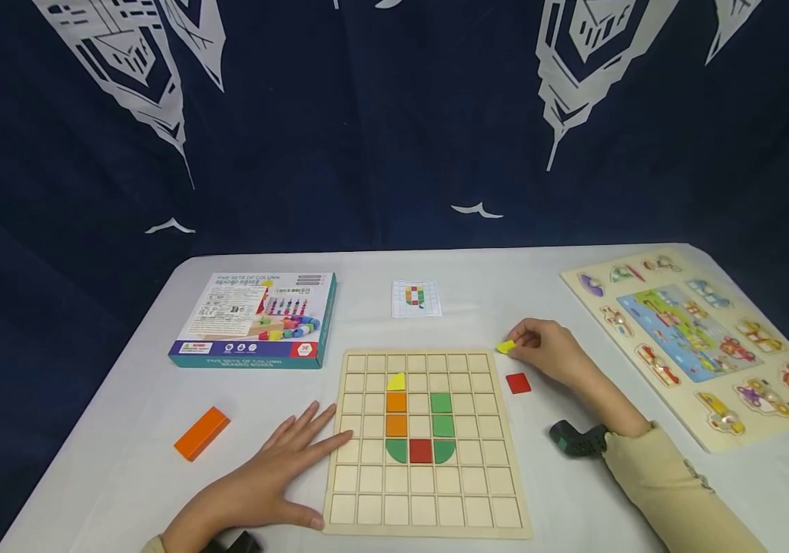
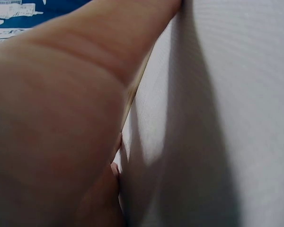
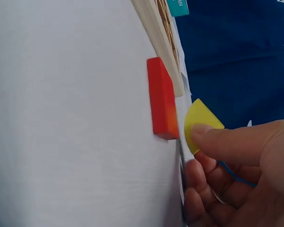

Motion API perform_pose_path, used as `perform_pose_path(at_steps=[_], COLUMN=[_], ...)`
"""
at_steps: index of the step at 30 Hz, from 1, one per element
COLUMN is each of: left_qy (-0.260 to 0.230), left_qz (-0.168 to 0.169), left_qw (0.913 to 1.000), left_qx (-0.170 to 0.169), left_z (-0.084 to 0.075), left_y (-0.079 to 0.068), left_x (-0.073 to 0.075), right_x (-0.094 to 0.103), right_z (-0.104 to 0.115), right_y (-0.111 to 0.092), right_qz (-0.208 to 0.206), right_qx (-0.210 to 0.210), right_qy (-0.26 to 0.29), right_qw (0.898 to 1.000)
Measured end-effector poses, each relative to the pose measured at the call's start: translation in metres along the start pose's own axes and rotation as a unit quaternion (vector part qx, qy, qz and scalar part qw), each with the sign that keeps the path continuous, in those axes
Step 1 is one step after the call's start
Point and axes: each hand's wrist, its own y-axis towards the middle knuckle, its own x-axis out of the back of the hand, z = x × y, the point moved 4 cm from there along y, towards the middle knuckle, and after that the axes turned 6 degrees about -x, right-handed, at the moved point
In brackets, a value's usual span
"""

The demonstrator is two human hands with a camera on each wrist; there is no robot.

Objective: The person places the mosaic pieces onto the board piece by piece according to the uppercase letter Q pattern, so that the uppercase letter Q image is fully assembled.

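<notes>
A wooden grid board (image 1: pixel 422 508) lies on the table before me. Set in its cells are a yellow quarter-round piece (image 1: pixel 396 382), two orange squares (image 1: pixel 396 414), a red square (image 1: pixel 420 451), two green squares (image 1: pixel 442 414) and two green quarter-rounds (image 1: pixel 445 452). My left hand (image 1: pixel 273 472) rests at the board's left edge, fingers spread, thumb at the near corner. Between thumb and fingers, my right hand (image 1: pixel 549 353) pinches a yellow quarter-round block (image 3: pixel 202 118), just beyond the board's far right corner. A loose red square block (image 1: pixel 518 383) lies below that hand, beside the board.
A small pattern card (image 1: pixel 417 298) lies behind the board. At back left is a boxed toy set (image 1: pixel 256 319), with an orange block (image 1: pixel 202 434) in front of it. A wooden picture puzzle (image 1: pixel 698 346) occupies the right side.
</notes>
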Motion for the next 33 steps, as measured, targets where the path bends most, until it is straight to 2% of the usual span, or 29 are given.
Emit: perform_pose_path(at_steps=[5, 10, 16, 22, 28, 33], left_qy=[0.002, 0.000, -0.001, -0.002, -0.006, -0.006], left_qz=[0.002, 0.000, -0.003, -0.004, -0.004, -0.004], left_qw=[1.0000, 1.0000, 1.0000, 1.0000, 1.0000, 1.0000], left_qx=[0.004, 0.006, 0.001, 0.001, 0.001, -0.001], left_z=[0.003, 0.002, 0.001, 0.002, 0.002, 0.001], left_y=[0.000, 0.000, -0.001, 0.000, 0.000, 0.000], left_x=[0.000, -0.002, -0.001, 0.000, 0.000, 0.000], right_x=[0.005, 0.006, 0.001, -0.011, -0.023, -0.031], right_z=[0.006, 0.014, 0.027, 0.036, 0.042, 0.051], right_y=[-0.001, -0.005, -0.011, -0.007, -0.003, -0.003], right_qz=[0.008, 0.039, 0.057, 0.065, 0.064, 0.078], right_qx=[0.011, 0.016, 0.022, 0.000, -0.001, 0.027], right_qy=[0.040, 0.111, 0.137, 0.181, 0.172, 0.158], right_qw=[0.999, 0.993, 0.989, 0.981, 0.983, 0.984])
